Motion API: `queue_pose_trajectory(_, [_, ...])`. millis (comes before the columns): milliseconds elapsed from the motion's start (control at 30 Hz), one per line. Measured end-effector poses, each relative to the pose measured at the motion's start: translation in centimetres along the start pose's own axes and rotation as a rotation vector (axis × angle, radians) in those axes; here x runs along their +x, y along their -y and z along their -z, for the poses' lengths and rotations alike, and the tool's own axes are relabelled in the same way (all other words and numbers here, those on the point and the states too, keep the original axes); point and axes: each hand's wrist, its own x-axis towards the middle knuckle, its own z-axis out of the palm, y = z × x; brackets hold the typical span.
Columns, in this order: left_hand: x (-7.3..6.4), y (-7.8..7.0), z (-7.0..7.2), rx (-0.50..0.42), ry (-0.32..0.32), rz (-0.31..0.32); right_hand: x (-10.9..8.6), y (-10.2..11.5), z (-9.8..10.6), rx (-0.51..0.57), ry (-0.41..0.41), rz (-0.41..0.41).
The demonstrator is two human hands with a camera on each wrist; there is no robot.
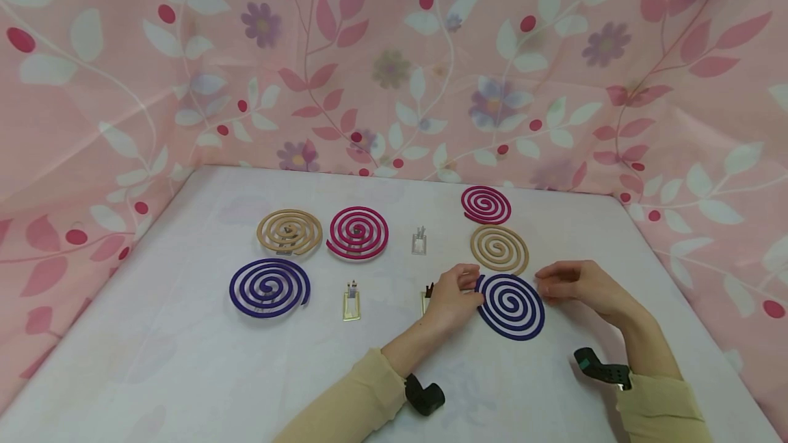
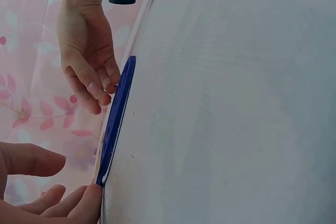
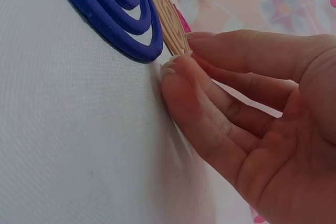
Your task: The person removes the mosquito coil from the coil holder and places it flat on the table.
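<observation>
A flat blue mosquito coil point(image 1: 512, 315) lies on the white-covered table between the two hands. My left hand point(image 1: 451, 298) is at its left edge; in the left wrist view, fingertips point(image 2: 93, 195) touch the rim of the blue coil point(image 2: 116, 121) while the thumb stands apart. My right hand point(image 1: 591, 287) is beside the right edge, fingers loosely bent with nothing between them. In the right wrist view those fingertips point(image 3: 178, 85) stand just off the blue coil point(image 3: 137, 45). A tan coil point(image 1: 516, 230) lies just behind it, and a magenta coil point(image 1: 486, 187) farther back.
To the left, another tan coil point(image 1: 289, 211), a magenta coil point(image 1: 359, 208) and a blue coil point(image 1: 271, 260) sit over small metal stands. A silver stand point(image 1: 419, 245) and a gold stand point(image 1: 351, 306) stand bare. Another gold stand point(image 1: 424, 301) is partly behind my left hand.
</observation>
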Motion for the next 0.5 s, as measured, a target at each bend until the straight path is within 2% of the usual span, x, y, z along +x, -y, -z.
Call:
queue_pose_trajectory(133, [-0.1,-0.1,0.3,-0.020,-0.019,-0.017,-0.1,0.5,0.1,0.001,-0.032,0.033])
queue_pose_trajectory(267, [-0.5,-0.4,1.7,-0.070,0.000,-0.048,0.1,1.6,-0.9,0.048,-0.109,0.061])
queue_pose_trajectory(367, [-1.2,-0.8,3.6,-0.102,0.040,-0.059,0.4,3.3,-2.4,0.154,-0.210,0.092])
queue_pose_trajectory(500, [-2.6,-1.3,7.1,-0.117,0.036,-0.076,1.0,5.9,-5.1,0.350,-0.310,0.156])
